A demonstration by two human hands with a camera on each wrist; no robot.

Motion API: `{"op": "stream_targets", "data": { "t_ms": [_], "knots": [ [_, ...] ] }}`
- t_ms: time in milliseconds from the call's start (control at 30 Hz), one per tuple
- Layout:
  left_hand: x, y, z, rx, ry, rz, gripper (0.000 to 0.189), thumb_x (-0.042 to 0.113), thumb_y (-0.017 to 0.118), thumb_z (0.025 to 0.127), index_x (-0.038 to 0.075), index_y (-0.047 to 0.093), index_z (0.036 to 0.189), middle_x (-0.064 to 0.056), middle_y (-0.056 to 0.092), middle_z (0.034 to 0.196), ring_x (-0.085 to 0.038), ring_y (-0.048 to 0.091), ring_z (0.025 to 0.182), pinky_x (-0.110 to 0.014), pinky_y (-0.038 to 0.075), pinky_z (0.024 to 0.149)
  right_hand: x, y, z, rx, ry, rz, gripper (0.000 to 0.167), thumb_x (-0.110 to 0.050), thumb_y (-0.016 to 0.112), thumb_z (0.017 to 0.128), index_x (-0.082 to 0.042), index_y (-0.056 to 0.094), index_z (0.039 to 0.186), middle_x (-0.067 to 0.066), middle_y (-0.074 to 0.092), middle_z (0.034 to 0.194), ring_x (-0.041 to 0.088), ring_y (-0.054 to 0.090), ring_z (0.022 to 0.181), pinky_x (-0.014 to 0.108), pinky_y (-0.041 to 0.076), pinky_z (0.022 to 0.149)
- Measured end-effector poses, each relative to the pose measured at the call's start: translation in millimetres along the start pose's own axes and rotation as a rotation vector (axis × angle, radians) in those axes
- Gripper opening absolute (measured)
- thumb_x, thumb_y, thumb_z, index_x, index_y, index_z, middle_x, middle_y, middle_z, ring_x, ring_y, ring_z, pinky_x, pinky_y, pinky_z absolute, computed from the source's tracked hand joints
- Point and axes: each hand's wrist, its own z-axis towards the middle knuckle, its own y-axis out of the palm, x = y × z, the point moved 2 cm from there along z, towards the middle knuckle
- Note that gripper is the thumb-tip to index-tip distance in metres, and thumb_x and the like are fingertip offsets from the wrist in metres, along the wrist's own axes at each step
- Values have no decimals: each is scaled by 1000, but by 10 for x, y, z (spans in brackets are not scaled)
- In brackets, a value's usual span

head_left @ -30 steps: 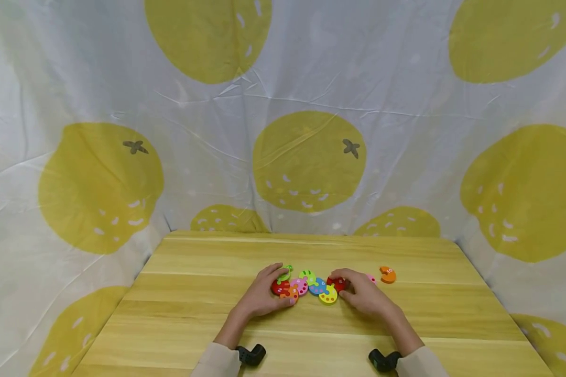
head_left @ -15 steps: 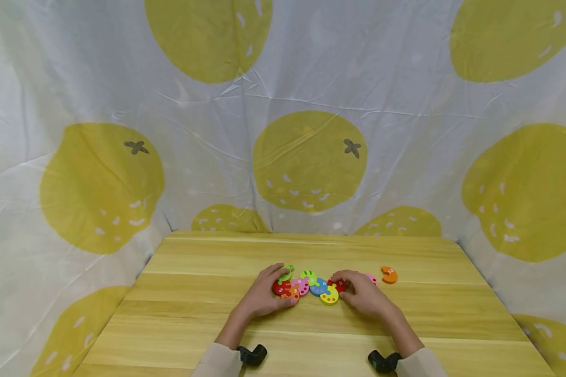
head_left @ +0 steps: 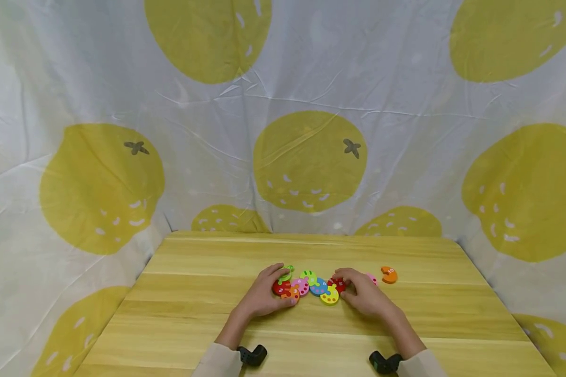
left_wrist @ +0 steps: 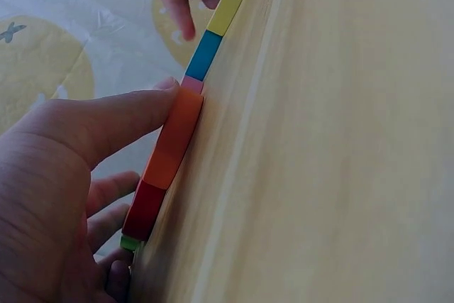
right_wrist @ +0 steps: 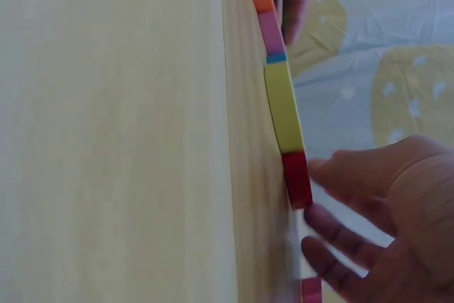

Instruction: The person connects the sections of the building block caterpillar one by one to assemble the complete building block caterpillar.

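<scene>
Flat, colourful number puzzle pieces form a wavy row on the table. My left hand (head_left: 260, 296) grips the row's left end, its thumb on the orange piece marked 3 (left_wrist: 174, 140) and its fingers around the red piece marked 2 (head_left: 280, 287) and the green end piece (head_left: 286, 274). Pink (head_left: 300, 285), light green (head_left: 307, 276), blue (head_left: 318, 286) and yellow (head_left: 329, 295) pieces lie between the hands. At the right end, my right hand (head_left: 364, 293) pinches a red piece (right_wrist: 297, 181) beside the yellow one. The right fingers hide part of that red piece.
A pink piece (head_left: 371, 278), partly hidden, lies behind the right hand. Farther right is a loose orange piece marked 10 (head_left: 389, 275). The wooden table (head_left: 207, 262) meets a lemon-patterned cloth (head_left: 306, 78) at its back and sides.
The right hand has shifted very slightly, and a little more of the red piece shows beside its fingers. The left hand keeps its place on the row.
</scene>
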Motion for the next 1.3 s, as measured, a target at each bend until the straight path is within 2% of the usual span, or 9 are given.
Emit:
{"op": "stream_targets", "data": {
  "t_ms": [167, 333, 467, 633, 700, 900, 1300],
  "knots": [
    [24, 2, -7, -2, 4, 13, 92, 57, 82, 77, 17, 50, 153, -11, 32, 167, -40, 27, 154, -67, 34, 117, 42, -147, -70, 72, 39, 14, 36, -3, 71, 94, -15, 68, 129, 0, 65, 133, 17, 59, 103, 32, 54, 87],
    [7, 11, -11, 3, 9, 37, 95, 61, 82, 76, 18, 49, 154, -10, 33, 167, -39, 28, 154, -67, 35, 116, 136, -275, -175, 122, 73, -3, 36, -5, 75, 92, -6, 68, 127, 6, 66, 112, 18, 55, 89, 24, 49, 75],
    [2, 15, -17, 10, 1, 38, 94, 61, 83, 75, 19, 50, 153, -9, 35, 165, -38, 30, 153, -66, 36, 116, 231, -342, -262, 157, 108, -37, 39, -8, 81, 88, -3, 68, 125, 10, 66, 114, 16, 54, 83, 22, 47, 70],
    [21, 7, -16, 23, -7, 24, 94, 60, 84, 74, 19, 51, 152, -9, 36, 164, -39, 30, 153, -66, 37, 115, 322, -393, -330, 171, 150, -41, 49, -12, 83, 86, -3, 65, 131, 13, 62, 122, 9, 46, 68, 22, 42, 60],
    [27, 9, -13, 26, -6, 25, 94, 60, 84, 74, 19, 51, 152, -9, 36, 164, -39, 30, 153, -67, 37, 114, 350, -395, -347, 160, 158, -41, 52, -13, 82, 87, -1, 63, 134, 13, 62, 118, 7, 45, 66, 22, 41, 60],
    [24, 32, -20, 25, 2, 23, 93, 59, 84, 75, 17, 52, 152, -10, 36, 164, -39, 31, 152, -67, 38, 114, 392, -365, -375, 132, 177, -40, 46, -13, 80, 89, -2, 65, 132, 5, 54, 85, 8, 43, 65, 23, 38, 57],
    [11, 37, -21, 20, -10, 29, 92, 60, 84, 74, 21, 52, 152, -6, 36, 164, -37, 32, 151, -66, 38, 114, 449, -343, -388, 168, 213, -19, 38, -13, 79, 91, -8, 69, 127, 0, 52, 77, 9, 44, 64, 23, 38, 57]
  ]
}}
